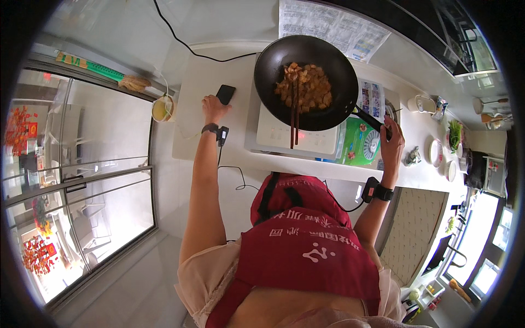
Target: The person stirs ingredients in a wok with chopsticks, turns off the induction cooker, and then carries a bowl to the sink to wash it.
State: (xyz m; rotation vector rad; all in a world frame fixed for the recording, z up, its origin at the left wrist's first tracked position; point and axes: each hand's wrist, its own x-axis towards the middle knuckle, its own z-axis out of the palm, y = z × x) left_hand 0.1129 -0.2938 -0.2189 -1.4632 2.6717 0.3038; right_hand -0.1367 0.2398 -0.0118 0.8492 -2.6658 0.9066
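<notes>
My left hand [215, 108] is at the near end of a black smartphone [226, 94] on the white counter; whether the fingers grip it or only touch it, I cannot tell. My right hand [393, 135] is closed around the black handle [369, 119] of a dark wok [272, 61]. Browned chunks of food [316, 88] in sauce lie in the wok's middle. A pair of brown chopsticks [294, 119] rests in the food, its ends reaching over the near rim. Beneath the wok is a white induction cooker [272, 133] with a lit red display.
A green printed sheet or box [357, 141] lies right of the cooker. Bowls [436, 153], leafy greens [455, 133] and a plastic container [422, 104] stand farther right. A cup [163, 109] is at the counter's left edge. A black cable [192, 52] runs behind; a wrist device's cable [238, 168] hangs in front.
</notes>
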